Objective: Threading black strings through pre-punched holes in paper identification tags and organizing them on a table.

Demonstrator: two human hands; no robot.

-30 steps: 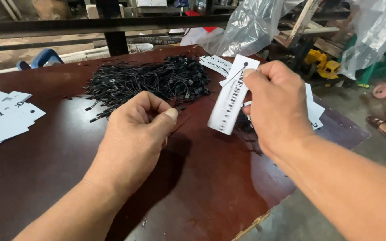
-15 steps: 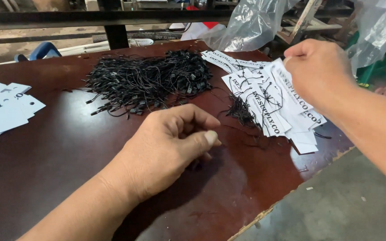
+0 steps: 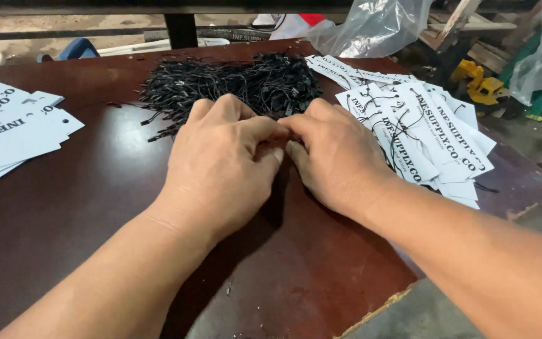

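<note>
Black string pile point(image 3: 233, 85) just beyond left hand point(image 3: 221, 166), right hand point(image 3: 334, 154).

A second ago my right hand point(image 3: 334, 157) held one white paper tag up off the table; half a second ago it had carried that tag out over the stack of strung white tags point(image 3: 421, 138) on my right, and now it is empty of it and back at the middle. It has come in to meet my left hand point(image 3: 224, 166), fingertips touching at the near edge of the pile of black string loops point(image 3: 233, 85). My left hand has moved forward from the bare tabletop point(image 3: 95, 207) up to that pile.
</note>
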